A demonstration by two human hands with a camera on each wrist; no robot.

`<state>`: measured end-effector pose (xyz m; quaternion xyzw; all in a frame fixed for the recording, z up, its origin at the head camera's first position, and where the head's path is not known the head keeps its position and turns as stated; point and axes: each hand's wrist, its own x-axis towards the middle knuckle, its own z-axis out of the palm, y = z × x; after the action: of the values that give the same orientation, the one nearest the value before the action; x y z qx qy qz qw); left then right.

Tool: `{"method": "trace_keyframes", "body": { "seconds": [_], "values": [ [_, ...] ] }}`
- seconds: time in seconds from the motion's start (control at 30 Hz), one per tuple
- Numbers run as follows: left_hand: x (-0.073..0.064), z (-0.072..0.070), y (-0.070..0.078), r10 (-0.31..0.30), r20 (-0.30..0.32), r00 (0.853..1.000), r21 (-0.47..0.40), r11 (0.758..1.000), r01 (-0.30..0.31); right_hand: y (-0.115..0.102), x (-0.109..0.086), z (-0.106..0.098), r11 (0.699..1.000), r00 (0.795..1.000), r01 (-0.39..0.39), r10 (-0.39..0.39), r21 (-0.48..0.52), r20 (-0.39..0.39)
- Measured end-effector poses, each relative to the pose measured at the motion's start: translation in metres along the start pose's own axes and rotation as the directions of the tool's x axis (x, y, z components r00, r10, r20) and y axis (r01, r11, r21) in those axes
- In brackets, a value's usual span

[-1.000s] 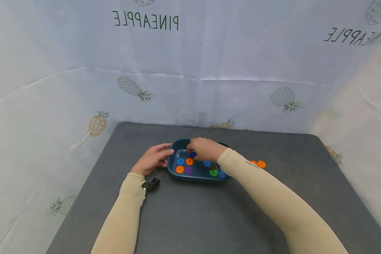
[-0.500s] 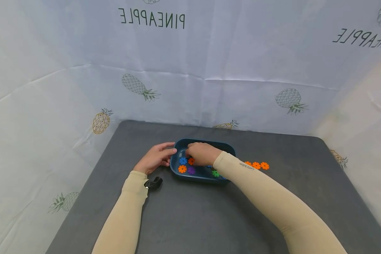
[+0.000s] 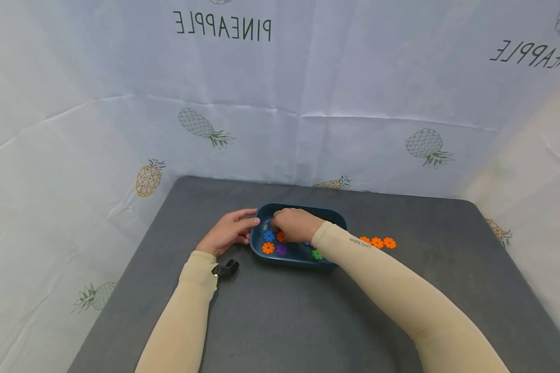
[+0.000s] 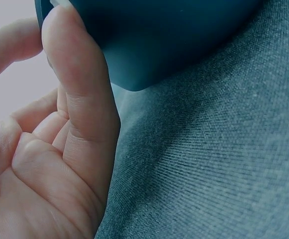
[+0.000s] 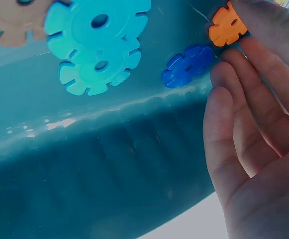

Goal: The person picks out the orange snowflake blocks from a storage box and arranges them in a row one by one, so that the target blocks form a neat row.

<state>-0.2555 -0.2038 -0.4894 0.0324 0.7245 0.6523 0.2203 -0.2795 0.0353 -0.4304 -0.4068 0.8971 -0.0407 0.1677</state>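
Note:
My left hand (image 3: 228, 232) is at the left end of a dark blue tray (image 3: 291, 263). Its thumb and fingers pinch the tray's rim, as the left wrist view shows. Inside the tray is my right hand (image 3: 298, 224), fingers pointing down. In the right wrist view its thumb overlaps an orange notched disc (image 5: 226, 29), with the index fingertip right at the disc's edge; I cannot tell whether they grip it. A dark blue disc (image 5: 188, 66) lies by the tray wall, just beside the fingertips.
Nearer the front of the tray lie an orange disc (image 3: 268, 248), a purple disc (image 3: 281, 250), a blue disc (image 3: 269, 236) and a green disc (image 3: 317, 254). Several orange discs (image 3: 377, 243) line up on the grey table (image 3: 280, 321) to the right. A patterned white cloth (image 3: 354, 83) hangs behind.
The right hand has sunk lower into the tray and now hides the dark blue disc in the head view. The whole view has shifted slightly. The left hand keeps its place at the tray.

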Motion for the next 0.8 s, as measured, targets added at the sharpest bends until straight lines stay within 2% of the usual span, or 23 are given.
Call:
{"method": "trace_keyframes", "body": {
  "seconds": [0.3,0.5,0.8],
  "values": [
    [-0.002,0.002,0.001,0.006,-0.001,1.0,0.001,1.0,-0.006,0.001,0.002,-0.001,1.0,1.0,-0.016,0.015,0.014,0.013],
    [0.0,0.005,0.0,0.008,0.003,1.0,0.005,1.0,-0.008,0.006,-0.004,-0.004,0.999,0.999,-0.038,0.037,0.033,0.024],
    [-0.002,0.003,0.0,0.015,-0.003,1.0,0.017,1.0,-0.015,0.008,-0.019,-0.028,0.998,0.998,-0.057,0.057,0.032,0.015]
  ]
}}
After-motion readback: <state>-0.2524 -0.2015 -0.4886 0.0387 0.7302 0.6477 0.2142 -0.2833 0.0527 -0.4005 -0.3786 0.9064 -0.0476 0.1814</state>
